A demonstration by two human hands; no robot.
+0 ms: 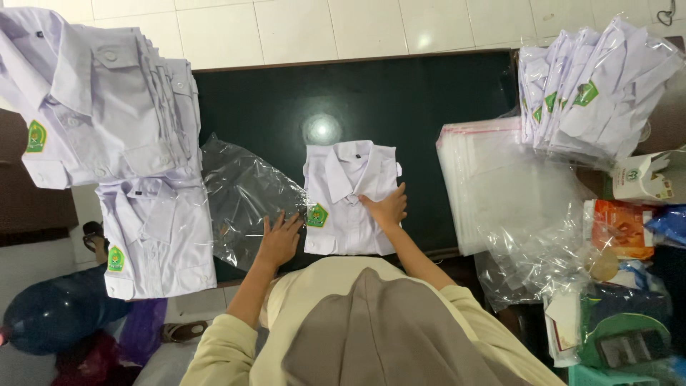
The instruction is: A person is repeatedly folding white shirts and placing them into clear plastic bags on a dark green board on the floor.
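A folded white shirt point(348, 196) with a green badge on its pocket lies on the dark table point(400, 93), collar away from me. My right hand point(386, 207) rests flat on the shirt's front, fingers spread. My left hand point(279, 239) lies open on the table at the shirt's left edge, touching a clear plastic bag point(246, 193) spread flat there. Neither hand grips anything.
Two stacks of folded white shirts point(107, 107) point(153, 239) sit at the left. A pile of clear bags point(493, 186) lies at the right, bagged shirts point(593, 93) behind it. Small boxes and packets point(636, 214) crowd the far right. White tiled floor lies beyond the table.
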